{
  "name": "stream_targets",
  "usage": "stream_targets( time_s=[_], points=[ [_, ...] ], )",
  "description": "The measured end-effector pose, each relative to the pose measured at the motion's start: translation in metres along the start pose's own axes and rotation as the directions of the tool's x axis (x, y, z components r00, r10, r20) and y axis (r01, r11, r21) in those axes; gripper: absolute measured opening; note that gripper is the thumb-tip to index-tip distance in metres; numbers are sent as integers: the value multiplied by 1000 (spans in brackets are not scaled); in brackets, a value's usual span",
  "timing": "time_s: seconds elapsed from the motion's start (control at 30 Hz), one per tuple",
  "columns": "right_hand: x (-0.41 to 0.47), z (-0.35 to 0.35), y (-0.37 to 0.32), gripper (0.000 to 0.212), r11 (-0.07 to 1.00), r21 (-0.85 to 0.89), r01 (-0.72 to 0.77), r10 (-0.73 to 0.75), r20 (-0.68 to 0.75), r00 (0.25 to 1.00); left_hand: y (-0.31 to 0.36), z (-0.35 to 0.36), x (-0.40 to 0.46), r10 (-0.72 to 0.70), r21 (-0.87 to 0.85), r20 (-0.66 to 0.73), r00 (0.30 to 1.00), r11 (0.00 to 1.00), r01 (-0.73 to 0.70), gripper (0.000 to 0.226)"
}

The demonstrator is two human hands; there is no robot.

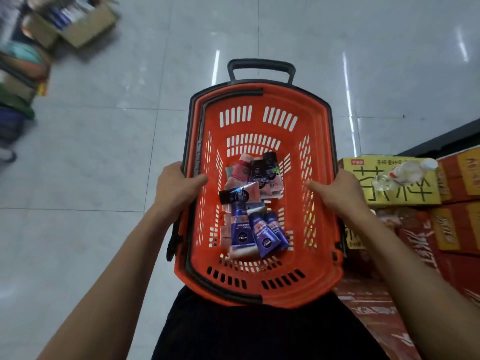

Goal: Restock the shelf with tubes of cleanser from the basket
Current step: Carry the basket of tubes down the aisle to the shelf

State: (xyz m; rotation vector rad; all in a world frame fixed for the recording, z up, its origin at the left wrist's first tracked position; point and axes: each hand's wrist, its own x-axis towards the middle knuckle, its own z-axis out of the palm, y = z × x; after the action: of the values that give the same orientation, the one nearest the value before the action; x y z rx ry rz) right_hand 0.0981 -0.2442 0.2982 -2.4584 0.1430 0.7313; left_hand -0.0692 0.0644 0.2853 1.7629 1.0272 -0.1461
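An orange plastic basket (259, 289) with black handles is held in front of me above the tiled floor. My left hand (176, 187) grips its left rim, thumb inside the basket. My right hand (337, 189) grips the right rim the same way. In the bottom of the basket lie several tubes of cleanser: blue tubes (265, 235) nearest me, black-capped dark tubes (265, 168) farther away, and pink ones (241, 170) among them. No shelf for the tubes is in view.
Stacked red and yellow cartons (405, 185) stand at the right, with a clear plastic bottle (400, 175) lying on top. An open cardboard box of goods (72, 19) sits on the floor at the upper left, next to blurred shelving (18, 81).
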Motion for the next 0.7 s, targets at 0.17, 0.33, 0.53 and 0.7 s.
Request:
stream_targets(
  time_s=[0.17,0.33,0.53,0.7],
  points=[
    [-14,4,-13,53,992,-121,46,-57,-84,995,-9,-10,-5,47,59,-18,999,997,-46,58],
    [-20,9,-33,50,989,-132,72,-84,-90,992,-11,-22,-1,73,117,-78,994,991,-64,58],
    [-26,13,-52,51,985,-147,93,-113,-133,985,-5,-40,4,133,120,-129,983,986,-118,63],
    [-25,18,-58,52,986,-140,92,-118,-187,975,4,-47,13,145,91,-127,981,987,-134,61]
  ],
)
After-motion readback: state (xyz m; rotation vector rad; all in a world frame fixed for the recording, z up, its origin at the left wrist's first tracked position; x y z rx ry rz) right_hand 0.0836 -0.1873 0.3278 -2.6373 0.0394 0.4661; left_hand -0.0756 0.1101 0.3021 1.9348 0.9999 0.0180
